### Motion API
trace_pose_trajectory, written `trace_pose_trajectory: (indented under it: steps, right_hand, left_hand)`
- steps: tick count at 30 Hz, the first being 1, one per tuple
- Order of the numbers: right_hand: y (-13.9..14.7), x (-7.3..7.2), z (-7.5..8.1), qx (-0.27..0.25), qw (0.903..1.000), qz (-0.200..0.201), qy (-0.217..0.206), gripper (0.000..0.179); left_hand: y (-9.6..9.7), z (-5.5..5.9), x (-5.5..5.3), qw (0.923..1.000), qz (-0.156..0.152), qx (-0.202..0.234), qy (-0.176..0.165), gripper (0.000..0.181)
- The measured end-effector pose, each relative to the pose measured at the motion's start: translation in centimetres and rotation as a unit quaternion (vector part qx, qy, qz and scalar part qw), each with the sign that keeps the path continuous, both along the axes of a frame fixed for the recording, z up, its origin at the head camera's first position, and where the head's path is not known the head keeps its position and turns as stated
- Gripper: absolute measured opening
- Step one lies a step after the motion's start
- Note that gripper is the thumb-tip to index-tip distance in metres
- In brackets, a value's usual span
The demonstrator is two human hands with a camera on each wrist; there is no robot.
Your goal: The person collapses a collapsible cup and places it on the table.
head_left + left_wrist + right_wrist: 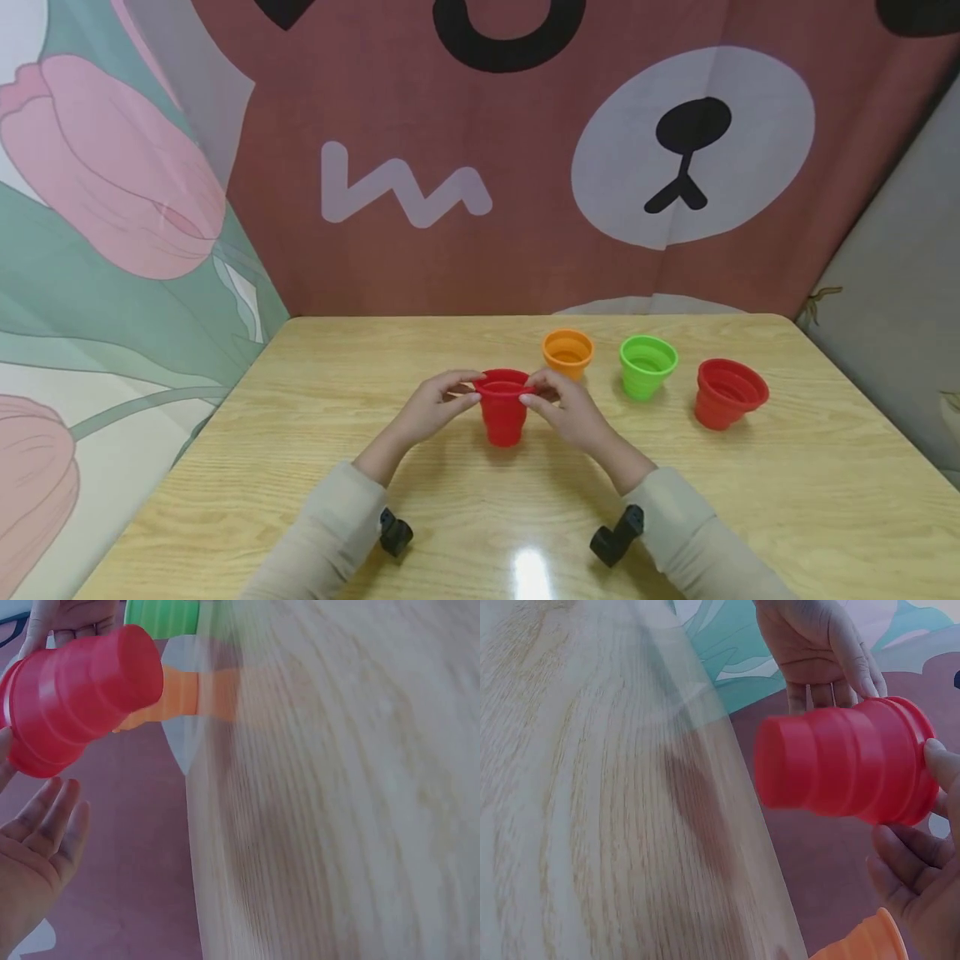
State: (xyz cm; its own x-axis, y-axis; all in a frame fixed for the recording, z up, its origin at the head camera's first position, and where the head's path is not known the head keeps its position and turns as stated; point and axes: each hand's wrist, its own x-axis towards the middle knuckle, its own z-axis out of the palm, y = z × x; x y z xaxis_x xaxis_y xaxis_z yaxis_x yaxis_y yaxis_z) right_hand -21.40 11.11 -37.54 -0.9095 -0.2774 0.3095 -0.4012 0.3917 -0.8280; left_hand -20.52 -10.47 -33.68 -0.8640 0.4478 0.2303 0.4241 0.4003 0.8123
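Above the bench (225, 467), our left grip (437, 406) and right grip (573, 411) pinch a red cup (503, 419) from opposite sides.

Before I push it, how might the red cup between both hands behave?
The red cup seems light, pinched just at its rim. Its stepped walls might flex under pressure. Its base, narrower than the rim, could let it tip.
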Motion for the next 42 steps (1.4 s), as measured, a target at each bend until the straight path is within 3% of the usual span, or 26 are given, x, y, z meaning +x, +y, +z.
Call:
trace_pose_trajectory:
  steps: [10,16,19,27,29,35,42]
  right_hand:
    - [0.3,0.1,0.3,-0.046,0.9969,0.035,-0.052,0.020]
    - [0.4,0.2,0.7,-0.036,0.9959,0.051,-0.065,0.028]
    - [0.1,0.7,1.5,-0.024,0.9968,0.047,-0.060,0.029]
    - [-0.2,1.7,2.7,-0.010,0.9997,0.022,0.010,0.026]
    - [-0.4,2.0,3.1,-0.023,0.9995,0.020,-0.005,0.023]
    - [0.1,0.6,1.2,-0.057,0.9957,0.038,-0.063,0.024]
    - [0.5,0.2,0.6,-0.127,0.9821,0.082,-0.113,0.025]
  left_hand:
    - [0.1,-0.2,0.0,0.9986,0.009,0.042,-0.031,0.020]
    - [-0.1,-0.3,0.1,0.9942,0.025,0.082,-0.065,0.019]
    - [-0.2,-0.4,0.1,0.9914,0.031,0.100,-0.077,0.019]
    - [-0.8,-2.9,-1.5,0.9867,0.017,0.134,-0.090,0.023]
    - [-0.8,-2.8,-1.4,0.9858,0.011,0.139,-0.094,0.023]
    - [-0.6,-2.7,-1.3,0.9794,-0.005,0.163,-0.120,0.024]
    - [-0.5,-2.6,-1.1,0.9701,-0.022,0.191,-0.148,0.027]
